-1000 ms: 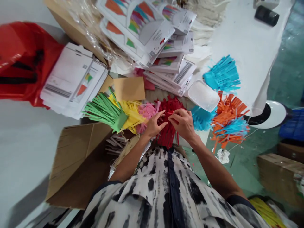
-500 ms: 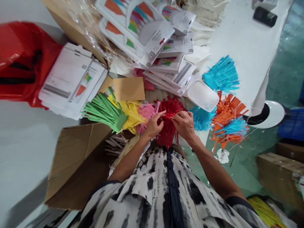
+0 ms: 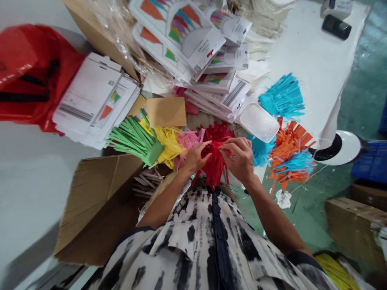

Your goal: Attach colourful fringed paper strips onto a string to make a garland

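Cardboard box (image 3: 90, 213) stands open at the lower left, on a white table (image 3: 33, 181). A red bag (image 3: 36, 80) lies at the upper left. White paper packs (image 3: 187, 52) with colored flags printed on them are piled at the top middle. Paper fringes lie close to the hands. A green fringe (image 3: 133, 143), a yellow fringe (image 3: 167, 147) and a pink fringe (image 3: 189, 141) are on the left. A blue fringe (image 3: 260, 151) and an orange fringe (image 3: 290, 141) are on the right. A white plastic tray (image 3: 259, 122) sits just above the blue fringe. A red paper fringe (image 3: 215, 165) is in the middle, low down, near the person's chest. The left hand (image 3: 196, 158) and right hand (image 3: 238, 159) both hold it up. Their fingers (image 3: 205, 146) are bent in close, pinching its red strips.
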Demonstrator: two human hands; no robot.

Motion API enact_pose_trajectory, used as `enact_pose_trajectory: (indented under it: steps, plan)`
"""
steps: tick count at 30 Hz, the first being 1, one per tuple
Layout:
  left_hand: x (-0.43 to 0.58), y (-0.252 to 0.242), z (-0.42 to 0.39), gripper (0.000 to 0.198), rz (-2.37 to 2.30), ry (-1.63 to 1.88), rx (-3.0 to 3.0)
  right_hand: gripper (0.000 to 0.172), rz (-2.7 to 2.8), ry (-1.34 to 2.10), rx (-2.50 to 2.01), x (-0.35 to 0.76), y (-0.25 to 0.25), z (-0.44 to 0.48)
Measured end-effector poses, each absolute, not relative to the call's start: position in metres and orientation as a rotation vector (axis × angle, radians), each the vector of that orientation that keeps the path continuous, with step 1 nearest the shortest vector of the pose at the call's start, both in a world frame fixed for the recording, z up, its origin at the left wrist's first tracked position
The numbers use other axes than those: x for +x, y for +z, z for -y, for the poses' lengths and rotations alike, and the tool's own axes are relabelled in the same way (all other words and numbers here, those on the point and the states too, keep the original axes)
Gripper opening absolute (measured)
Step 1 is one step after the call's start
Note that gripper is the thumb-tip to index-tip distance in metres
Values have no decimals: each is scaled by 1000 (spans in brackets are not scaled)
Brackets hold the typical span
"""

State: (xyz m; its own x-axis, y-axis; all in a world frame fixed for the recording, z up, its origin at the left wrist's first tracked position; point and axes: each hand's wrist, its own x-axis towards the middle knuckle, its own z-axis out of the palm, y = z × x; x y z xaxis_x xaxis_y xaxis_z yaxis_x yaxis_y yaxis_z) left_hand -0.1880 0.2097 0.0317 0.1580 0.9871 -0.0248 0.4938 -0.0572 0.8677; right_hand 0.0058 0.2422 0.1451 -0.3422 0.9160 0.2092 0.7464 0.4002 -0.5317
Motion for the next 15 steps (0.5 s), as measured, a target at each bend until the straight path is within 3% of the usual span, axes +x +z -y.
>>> enact_pose_trajectory:
  steps: [3,6,10,15]
  plan:
    - [-180,30,-213,62,-1518,783,1697,11,2047,517,-1392,14,175,-241]
    - [-175,28,-219,53,-1623,728,1827,3,1765,462,-1352,32,203,-237]
    - [-177,21,-228,32,-1727,651,2012,10,1336,213,-1382,66,235,-217]
    - [-185,44,-233,38,-1781,809,1992,17,1169,110,-1582,100,245,-178]
